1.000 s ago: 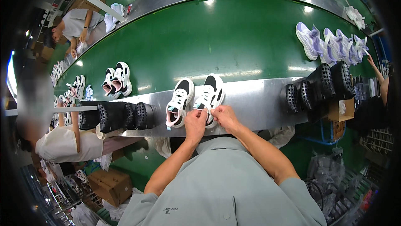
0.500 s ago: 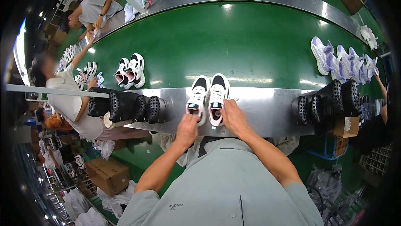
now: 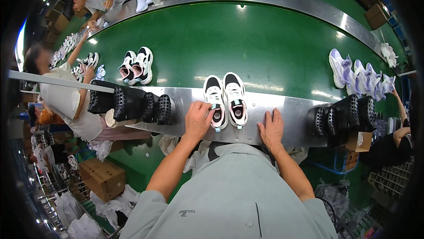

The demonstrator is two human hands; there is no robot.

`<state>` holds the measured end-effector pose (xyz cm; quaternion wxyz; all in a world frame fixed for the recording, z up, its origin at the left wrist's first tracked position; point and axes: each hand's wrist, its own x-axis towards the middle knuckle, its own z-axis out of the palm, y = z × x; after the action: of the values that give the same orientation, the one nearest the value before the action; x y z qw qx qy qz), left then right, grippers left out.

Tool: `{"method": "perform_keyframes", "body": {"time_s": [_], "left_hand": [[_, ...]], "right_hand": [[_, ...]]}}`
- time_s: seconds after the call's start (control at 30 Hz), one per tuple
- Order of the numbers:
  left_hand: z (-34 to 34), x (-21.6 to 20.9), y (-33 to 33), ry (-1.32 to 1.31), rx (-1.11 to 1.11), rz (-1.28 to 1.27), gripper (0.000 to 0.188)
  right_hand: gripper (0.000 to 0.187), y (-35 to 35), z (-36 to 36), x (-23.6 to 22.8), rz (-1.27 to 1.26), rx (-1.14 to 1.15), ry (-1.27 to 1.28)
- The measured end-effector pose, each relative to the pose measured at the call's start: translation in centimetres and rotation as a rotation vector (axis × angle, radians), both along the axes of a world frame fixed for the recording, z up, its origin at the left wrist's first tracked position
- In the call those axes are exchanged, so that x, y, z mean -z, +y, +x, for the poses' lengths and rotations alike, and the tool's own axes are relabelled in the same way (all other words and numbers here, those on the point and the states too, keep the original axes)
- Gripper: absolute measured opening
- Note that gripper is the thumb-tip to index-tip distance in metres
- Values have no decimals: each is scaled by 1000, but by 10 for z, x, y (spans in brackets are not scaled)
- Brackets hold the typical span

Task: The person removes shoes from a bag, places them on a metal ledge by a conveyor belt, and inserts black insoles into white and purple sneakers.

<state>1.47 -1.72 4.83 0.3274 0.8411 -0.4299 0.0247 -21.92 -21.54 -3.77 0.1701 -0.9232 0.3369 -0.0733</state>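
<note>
Two white-and-black sneakers with pink lining stand side by side on the metal ledge, toes pointing away from me. My left hand is at the left sneaker, its curled fingers closed on the collar beside the tongue. The right sneaker stands close beside it, untouched, and a pale blue tab shows at its heel. To the right of the pair, my right hand rests on the bare metal with fingers spread, holding nothing.
Black perforated blocks stand on the ledge at left and right. Beyond it, the green belt carries another black-and-white pair and several lilac sneakers. People work at the left; another arm reaches in at far right.
My right hand has let go of the right sneaker and moved right onto the ledge, its fingers spreading. My left hand stays at the left sneaker's collar. The view has shifted slightly.
</note>
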Motion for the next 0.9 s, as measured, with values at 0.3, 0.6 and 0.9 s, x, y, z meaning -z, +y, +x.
{"method": "perform_keyframes", "body": {"time_s": [0.3,0.6,0.9], "left_hand": [[-36,-33,-10,83,278,130,40],[-59,-15,-56,131,277,487,50],[-43,3,-37,105,304,644,61]], "right_hand": [[66,-3,-17,15,-40,200,166],[61,9,-24,34,-154,284,22],[62,13,-19,31,-166,294,25]]}}
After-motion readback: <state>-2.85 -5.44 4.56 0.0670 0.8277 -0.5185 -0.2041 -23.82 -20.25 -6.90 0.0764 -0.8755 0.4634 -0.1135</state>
